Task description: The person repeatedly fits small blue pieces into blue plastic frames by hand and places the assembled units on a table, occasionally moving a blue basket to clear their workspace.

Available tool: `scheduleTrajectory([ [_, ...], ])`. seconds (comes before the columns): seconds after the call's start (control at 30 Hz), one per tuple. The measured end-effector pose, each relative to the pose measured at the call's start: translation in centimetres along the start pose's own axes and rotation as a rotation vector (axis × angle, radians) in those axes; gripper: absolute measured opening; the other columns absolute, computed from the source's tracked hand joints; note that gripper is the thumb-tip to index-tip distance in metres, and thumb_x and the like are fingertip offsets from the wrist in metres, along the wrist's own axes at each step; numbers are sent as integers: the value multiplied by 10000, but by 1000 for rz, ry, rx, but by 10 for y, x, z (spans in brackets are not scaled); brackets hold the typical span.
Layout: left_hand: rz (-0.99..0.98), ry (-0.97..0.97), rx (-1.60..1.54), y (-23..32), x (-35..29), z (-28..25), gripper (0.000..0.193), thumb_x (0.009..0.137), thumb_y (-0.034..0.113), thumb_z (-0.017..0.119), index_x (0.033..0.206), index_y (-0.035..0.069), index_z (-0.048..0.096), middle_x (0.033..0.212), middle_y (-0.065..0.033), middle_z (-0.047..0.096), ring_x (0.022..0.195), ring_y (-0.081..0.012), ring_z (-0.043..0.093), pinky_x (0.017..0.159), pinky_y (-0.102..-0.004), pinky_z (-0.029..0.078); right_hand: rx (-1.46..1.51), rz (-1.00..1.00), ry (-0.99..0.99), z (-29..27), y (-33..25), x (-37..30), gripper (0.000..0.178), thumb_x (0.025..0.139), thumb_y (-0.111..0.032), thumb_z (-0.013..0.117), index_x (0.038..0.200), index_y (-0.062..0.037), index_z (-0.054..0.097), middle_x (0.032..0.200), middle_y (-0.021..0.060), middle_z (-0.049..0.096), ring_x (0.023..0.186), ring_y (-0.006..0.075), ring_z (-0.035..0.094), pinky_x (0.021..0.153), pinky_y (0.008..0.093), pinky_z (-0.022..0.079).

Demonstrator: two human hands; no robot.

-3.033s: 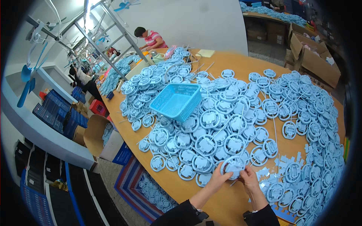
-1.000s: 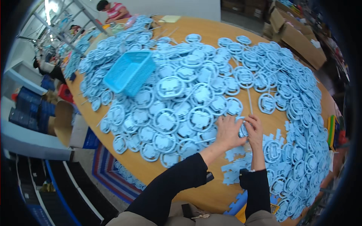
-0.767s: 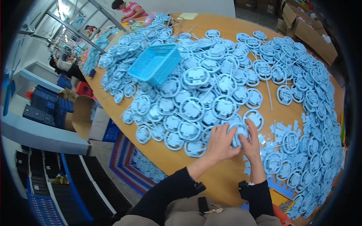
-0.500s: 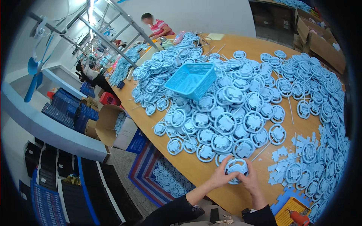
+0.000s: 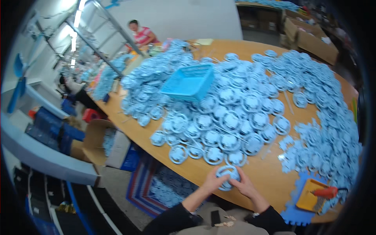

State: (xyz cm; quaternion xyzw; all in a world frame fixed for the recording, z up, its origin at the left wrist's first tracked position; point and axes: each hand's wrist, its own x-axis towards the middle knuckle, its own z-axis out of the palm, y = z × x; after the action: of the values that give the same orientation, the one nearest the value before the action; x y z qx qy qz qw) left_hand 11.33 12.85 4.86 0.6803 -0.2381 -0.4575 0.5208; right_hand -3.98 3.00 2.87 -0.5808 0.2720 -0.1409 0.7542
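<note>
A light-blue round plastic part (image 5: 227, 170), shaped like a small steering wheel with a plate across its ring, is held upright between both hands near the table's front edge. My left hand (image 5: 212, 181) closes on its left side, the thumb toward its lower middle. From the right, my right hand (image 5: 245, 184) grips the same ring, its thumb also on the front. Both hands partly cover the rim. Just beyond them, another blue ring part (image 5: 235, 157) lies at the edge of a large heap of similar parts (image 5: 204, 121).
A blue basket (image 5: 188, 94) sits on the heap. To the right are flat blue pieces (image 5: 288, 143), a yellow tray (image 5: 304, 200) with a red-handled tool (image 5: 326, 192), and a blue foam mat (image 5: 291, 209). Beyond the table a person (image 5: 144, 36) works. A striped bag (image 5: 135, 192) stands below.
My view has swung, so the tray and red tool show more fully. Both hands still hold the round part, which now appears tipped more upright.
</note>
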Motion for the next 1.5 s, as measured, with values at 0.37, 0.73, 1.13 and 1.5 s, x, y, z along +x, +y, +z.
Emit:
scheduleTrajectory([
  [0.37,71,-128,-100,28,48,-31,402,761,233,758,1041,-6,596,957,-70,628,850,-132,587,710,-287,492,60,-32,107,14,-33,23,601,839,-131,674,1358,-32,389,1181,79,539,1058,166,532,876,295,457],
  [0.73,349,-42,217,40,45,-32,474,764,366,739,1073,32,608,970,-103,669,904,-190,630,795,-325,496,200,111,-16,-3,-34,42,555,778,-105,733,1262,-41,468,1164,71,564,1046,185,562,884,350,488],
  [1.13,314,-120,325,19,47,-17,668,704,455,760,1190,44,558,1014,-148,652,941,-246,625,820,-386,489,-55,-112,105,2,-19,23,467,784,-162,731,1195,-29,553,1056,63,617,933,151,587,796,315,502],
  [1.5,75,-111,-200,156,270,-58,286,823,208,682,1029,57,554,818,-63,616,692,-178,601,589,-338,492,-238,190,218,-46,-12,-31,616,829,-276,685,1314,22,448,1132,169,595,1035,226,583,883,348,477],
])
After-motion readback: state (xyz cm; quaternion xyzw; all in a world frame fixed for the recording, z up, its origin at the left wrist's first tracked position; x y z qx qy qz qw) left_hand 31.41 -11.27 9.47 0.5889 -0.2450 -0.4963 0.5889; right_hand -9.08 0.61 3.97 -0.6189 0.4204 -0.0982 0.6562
